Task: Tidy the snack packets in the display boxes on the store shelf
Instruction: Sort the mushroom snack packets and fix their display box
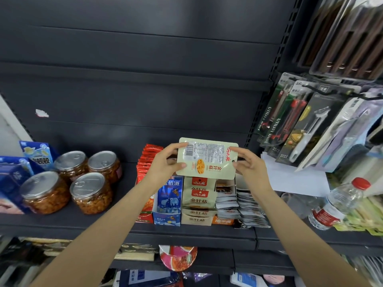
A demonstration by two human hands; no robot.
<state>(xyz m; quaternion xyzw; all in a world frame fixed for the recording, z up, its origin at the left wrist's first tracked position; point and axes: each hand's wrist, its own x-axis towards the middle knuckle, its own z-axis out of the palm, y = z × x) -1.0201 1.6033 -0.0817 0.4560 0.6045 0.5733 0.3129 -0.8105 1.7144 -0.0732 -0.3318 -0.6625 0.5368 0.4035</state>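
Observation:
A pale green snack packet [209,158] with a barcode and red lettering is held sideways above the display boxes. My left hand [167,160] grips its left edge and my right hand [248,162] grips its right edge. Directly below stands the beige display box [196,218] with matching pale green packets [200,195] upright inside. Left of it is a blue display box [166,219] with blue packets [170,193], then a red box of red packets [148,162]. To the right, an orange box [222,221] and a row of white and dark packets [248,208] lean back.
Several clear jars with metal lids [87,191] stand on the dark shelf [186,233] at left, beside blue cartons [35,154]. A water bottle [339,204] lies at right. Packaged knives and peelers [306,125] hang at upper right. White paper [294,179] lies behind my right hand.

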